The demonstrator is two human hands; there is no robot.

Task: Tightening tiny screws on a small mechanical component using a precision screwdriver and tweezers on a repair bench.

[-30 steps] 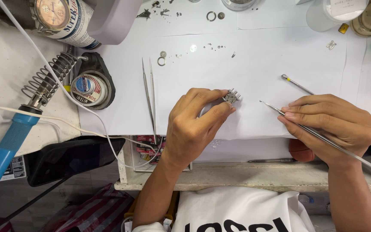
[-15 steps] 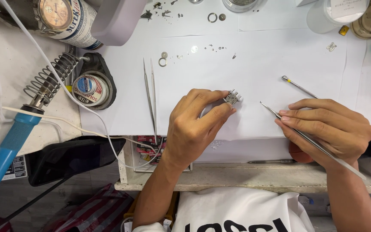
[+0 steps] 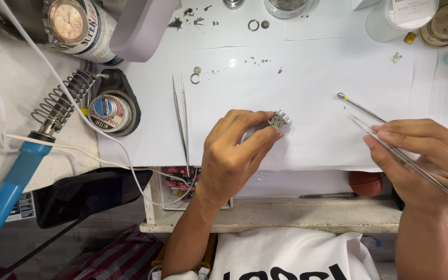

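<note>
1. Pinching a small metal watch part (image 3: 278, 120) between thumb and fingertips, the left hand (image 3: 234, 155) rests on the white paper sheet (image 3: 307, 83) — the part sits at the fingertips, near the sheet's middle.
2. The right hand (image 3: 426, 155) grips thin steel tweezers (image 3: 390, 148), fingers pressed around them, tips pointing left.
3. A slim metal probe (image 3: 361, 108) lies just above that hand.
4. A second pair of tweezers (image 3: 181, 119) lies left of the hand — long, narrow, shiny.
5. Tiny gears (image 3: 197, 70) dot the paper.
</note>
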